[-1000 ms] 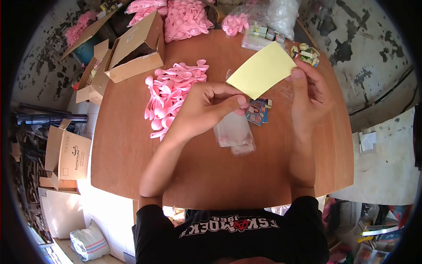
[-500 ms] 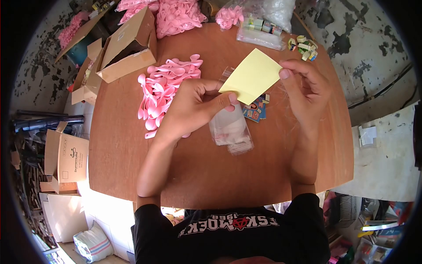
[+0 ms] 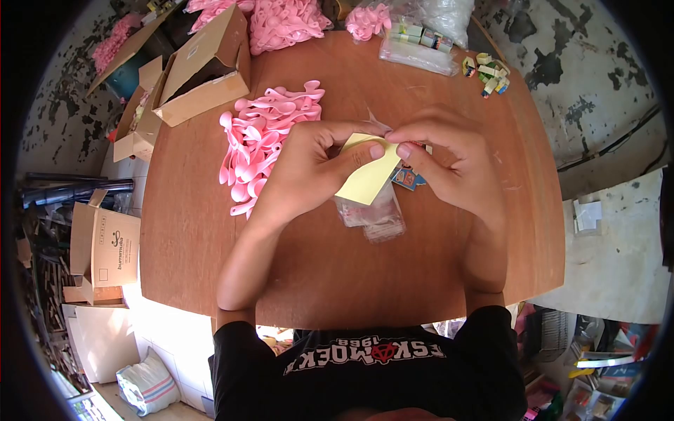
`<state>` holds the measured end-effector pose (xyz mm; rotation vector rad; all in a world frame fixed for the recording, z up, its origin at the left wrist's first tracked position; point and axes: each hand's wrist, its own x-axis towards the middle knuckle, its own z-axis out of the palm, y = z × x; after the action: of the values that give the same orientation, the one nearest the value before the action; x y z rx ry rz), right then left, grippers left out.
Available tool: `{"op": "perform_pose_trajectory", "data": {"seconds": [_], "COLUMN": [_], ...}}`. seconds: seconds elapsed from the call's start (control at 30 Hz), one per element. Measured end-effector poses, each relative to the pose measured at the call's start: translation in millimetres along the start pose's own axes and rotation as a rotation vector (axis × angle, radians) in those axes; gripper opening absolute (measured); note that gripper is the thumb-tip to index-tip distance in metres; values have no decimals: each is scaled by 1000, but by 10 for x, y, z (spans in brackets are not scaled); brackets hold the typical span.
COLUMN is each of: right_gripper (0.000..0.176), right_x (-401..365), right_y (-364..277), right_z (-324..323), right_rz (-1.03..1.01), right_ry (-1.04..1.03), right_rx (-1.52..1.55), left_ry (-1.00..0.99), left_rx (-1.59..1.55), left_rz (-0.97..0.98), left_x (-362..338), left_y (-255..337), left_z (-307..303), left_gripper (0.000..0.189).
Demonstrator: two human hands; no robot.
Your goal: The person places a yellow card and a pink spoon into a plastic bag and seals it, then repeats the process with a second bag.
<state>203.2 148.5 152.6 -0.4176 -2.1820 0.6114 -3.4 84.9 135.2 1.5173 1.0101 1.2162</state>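
My left hand (image 3: 319,165) pinches a yellow paper card (image 3: 365,179), its thumb lying across the front face. At the card's upper right edge, my right hand (image 3: 453,158) is closed, thumb and fingertips pressed together close to the left fingertips. A sliver of clear plastic (image 3: 377,124) shows just behind the fingers. Under the card, clear plastic bags (image 3: 382,221) lie on the table, partly covered. Small blue printed cards (image 3: 407,177) are partly hidden behind my right hand. Left of my left hand spreads a pile of pink plastic spoons (image 3: 263,137).
The brown table (image 3: 365,281) carries an open cardboard box (image 3: 203,91) at the back left. Along the far edge are bagged pink spoons (image 3: 288,24) and a plastic pack of bundled cards (image 3: 418,56). Small folded card bundles (image 3: 488,74) lie at the back right.
The yellow card has come lower and nearer to me and shows a narrower face. My right hand has moved left, bringing its fingertips next to those of my left hand.
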Motion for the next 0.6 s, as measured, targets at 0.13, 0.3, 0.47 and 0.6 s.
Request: {"op": "perform_pose_trajectory", "data": {"seconds": [0.13,0.3,0.47,0.6], "right_gripper": [16,16,16,11], "right_x": [-11,-39,-125,-61], "right_y": [-44,-22,-20,-82], "right_z": [53,76,77,213], "right_rz": [29,-58,163,174], "right_ry": [-62,-131,-464,-101], "right_rx": [-58,-100,-114,102], "left_ry": [29,11,-40,38], "left_rx": [38,135,419,560], "left_rz": [-15,110,411,381], "left_x": [-44,-57,-51,-136], "left_y": [55,25,29,166], "left_z": [13,47,36,-47], "left_gripper": [29,33,43,51]}}
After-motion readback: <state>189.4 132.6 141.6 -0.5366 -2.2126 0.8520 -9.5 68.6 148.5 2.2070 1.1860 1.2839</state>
